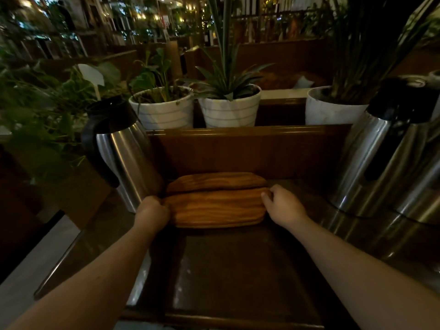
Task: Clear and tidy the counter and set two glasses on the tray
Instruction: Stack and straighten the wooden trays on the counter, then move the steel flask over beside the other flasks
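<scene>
On a dim counter [333,225] between two steel jugs, the left hand [152,211] and right hand [283,206] clamp the ends of a wooden tray [216,210], its twin just behind.

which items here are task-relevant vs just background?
In the job:
- front wooden board, gripped by left hand and right hand
- rear wooden board
- dark tray
- no glasses visible

Background:
- steel jug, left
- steel flasks, right
- three white plant pots
</scene>
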